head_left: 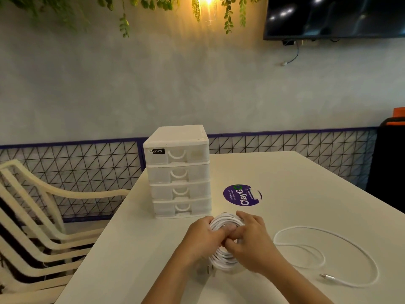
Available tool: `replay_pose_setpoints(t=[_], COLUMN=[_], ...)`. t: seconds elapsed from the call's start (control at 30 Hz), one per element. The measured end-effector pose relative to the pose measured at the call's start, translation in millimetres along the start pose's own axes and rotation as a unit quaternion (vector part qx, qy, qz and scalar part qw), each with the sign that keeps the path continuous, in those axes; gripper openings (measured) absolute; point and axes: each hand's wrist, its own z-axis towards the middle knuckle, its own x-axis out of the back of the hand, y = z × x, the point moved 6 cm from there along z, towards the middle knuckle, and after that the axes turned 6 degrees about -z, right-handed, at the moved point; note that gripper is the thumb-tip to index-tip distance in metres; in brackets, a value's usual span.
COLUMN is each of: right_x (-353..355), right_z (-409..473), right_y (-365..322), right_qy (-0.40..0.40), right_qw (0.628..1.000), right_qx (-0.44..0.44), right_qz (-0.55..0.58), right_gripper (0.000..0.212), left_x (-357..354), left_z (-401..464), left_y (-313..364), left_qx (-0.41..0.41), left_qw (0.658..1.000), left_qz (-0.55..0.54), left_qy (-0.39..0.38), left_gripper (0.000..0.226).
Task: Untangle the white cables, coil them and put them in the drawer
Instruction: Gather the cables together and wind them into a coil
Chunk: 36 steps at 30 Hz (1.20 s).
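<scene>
A coiled white cable [223,257] is held upright just above the white table [306,183], in front of me. My left hand [203,240] grips the coil's left side, thumb across its middle. My right hand [252,240] grips the right side, fingers curled over the top and into the centre. A second white cable [328,249] lies loose in wide loops on the table to the right, its plug end near the front. A white four-drawer box [178,172] stands behind the coil, all drawers closed.
A round purple sticker [241,195] lies on the table right of the drawer box. Stacked cream plastic chairs [32,216] stand left of the table. A wire mesh panel runs along the wall behind. A dark cabinet stands at far right.
</scene>
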Motion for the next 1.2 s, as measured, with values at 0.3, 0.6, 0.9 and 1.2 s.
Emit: replay_pose_setpoints(t=[0.3,0.6,0.9,1.2], right_x=[-6,28,34,72], right_z=[-4,-19,-42,-52], right_y=[8,-19,5,59], right_qy=[-0.055,0.050,-0.155,-0.378], right_qw=[0.968,0.994,0.950,0.889], right_qx=[-0.085,-0.002,-0.012,-0.135], right_qz=[0.230,-0.092,0.272,-0.220], right_gripper=[0.024,0.026,0.017,0.033], left_x=[-1,3,29,0], left_z=[2,8,9,-3], left_y=[2,7,5,25], left_qx=[-0.033,-0.045,-0.054,-0.091], left_qw=[0.994,0.978,0.974,0.950], left_qz=[0.077,0.158,0.157,0.268], left_qy=[0.063,0.124,0.157,0.134], left_gripper=[0.043,0.055,0.054,0.054])
